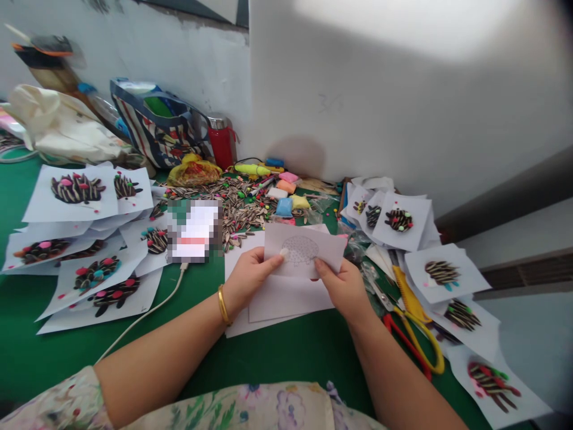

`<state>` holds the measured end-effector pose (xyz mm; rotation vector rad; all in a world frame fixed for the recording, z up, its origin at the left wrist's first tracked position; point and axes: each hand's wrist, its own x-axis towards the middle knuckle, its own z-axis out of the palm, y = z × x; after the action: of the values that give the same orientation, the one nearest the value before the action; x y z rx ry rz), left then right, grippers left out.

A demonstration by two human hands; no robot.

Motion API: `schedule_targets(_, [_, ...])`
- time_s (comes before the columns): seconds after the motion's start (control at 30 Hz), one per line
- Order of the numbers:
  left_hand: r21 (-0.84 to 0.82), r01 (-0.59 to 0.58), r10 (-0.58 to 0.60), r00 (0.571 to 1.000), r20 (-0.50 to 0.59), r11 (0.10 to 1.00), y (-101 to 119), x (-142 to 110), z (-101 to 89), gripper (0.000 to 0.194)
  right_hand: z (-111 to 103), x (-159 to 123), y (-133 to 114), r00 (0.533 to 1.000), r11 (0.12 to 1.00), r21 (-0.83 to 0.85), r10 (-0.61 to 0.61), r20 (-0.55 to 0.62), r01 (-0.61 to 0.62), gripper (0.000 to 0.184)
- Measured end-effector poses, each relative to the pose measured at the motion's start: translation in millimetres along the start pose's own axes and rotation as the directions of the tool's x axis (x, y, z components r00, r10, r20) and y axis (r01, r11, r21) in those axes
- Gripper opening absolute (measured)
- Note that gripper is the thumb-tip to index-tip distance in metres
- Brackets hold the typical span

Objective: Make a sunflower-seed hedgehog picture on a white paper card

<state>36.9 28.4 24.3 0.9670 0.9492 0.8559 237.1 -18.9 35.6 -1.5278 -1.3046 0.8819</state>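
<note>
Between my two hands is a small white paper card [299,236] with a dotted, dome-shaped drawing outlined on it. My left hand [250,275] pinches its left edge, the thumb lying on the front; a gold bangle is on that wrist. Gripping the right edge is my right hand [344,286], thumb also in front. The fingers behind the card are hidden. Below the card, larger white paper sheets [282,301] lie on the green table. Just beyond it are a heap of striped sunflower seeds [244,200] and soft clay packets in blue [283,208], yellow and orange.
Seed-decorated paper cards [96,275] are piled at left, with more cards [447,275] at right. Scissors with yellow handles [423,340] lie beside my right forearm. A blurred phone [197,230] trails a white cable [152,313]. A red flask [221,143] and striped bag [152,128] stand behind.
</note>
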Motion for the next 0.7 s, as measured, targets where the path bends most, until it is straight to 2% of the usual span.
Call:
schedule_targets(0.23, [0.002, -0.091, 0.091, 0.996, 0.003, 0.996, -0.2, -0.6, 1.1, 0.038, 0.6, 1.9, 0.9, 0.999, 1.0, 0.014, 0.0, -0.046, 0.0, 0.027])
schedule_targets(0.33, [-0.017, -0.052, 0.052, 0.998, 0.032, 0.999, 1.1, -1.6, 2.1, 0.038, 1.5, 0.8, 0.8, 1.0, 1.0, -0.006, -0.005, -0.03, 0.005, 0.027])
schedule_targets(0.47, [-0.025, -0.022, 0.022, 1.0, 0.019, 0.999, 0.9, -1.1, 1.6, 0.038, 2.6, -1.6, -1.5, 1.0, 0.999, -0.03, -0.019, -0.016, 0.019, 0.026])
schedule_targets(0.7, [-0.057, -0.063, 0.062, 0.998, -0.012, 0.996, -0.9, 0.3, 1.6, 0.033, 2.0, -0.2, 0.6, 0.999, 0.998, -0.051, -0.041, -0.035, 0.039, 0.027])
